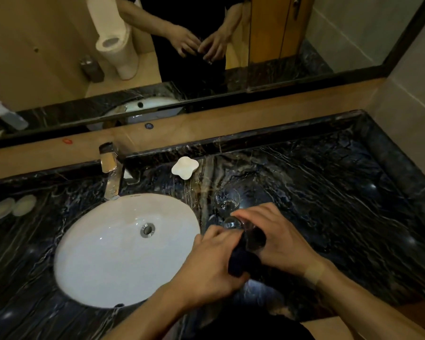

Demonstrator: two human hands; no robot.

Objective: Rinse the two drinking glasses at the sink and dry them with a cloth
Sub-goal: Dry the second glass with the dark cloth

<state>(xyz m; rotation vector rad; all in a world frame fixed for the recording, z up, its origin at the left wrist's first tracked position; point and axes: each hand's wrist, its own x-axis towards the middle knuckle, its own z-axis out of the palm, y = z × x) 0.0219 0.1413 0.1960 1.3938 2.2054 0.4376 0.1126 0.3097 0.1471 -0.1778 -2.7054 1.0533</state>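
Note:
My right hand grips a clear drinking glass tilted on its side above the counter, right of the sink. A dark cloth is stuffed into the glass's mouth, and my left hand grips the cloth's bunched end. A second clear glass stands upright on the dark marble counter just behind my hands. The white oval sink lies to the left, with the chrome faucet behind it.
A white flower-shaped soap dish sits behind the sink's right side. Two pale round pads lie at the far left of the counter. A mirror runs along the back wall, and a tiled wall bounds the counter on the right.

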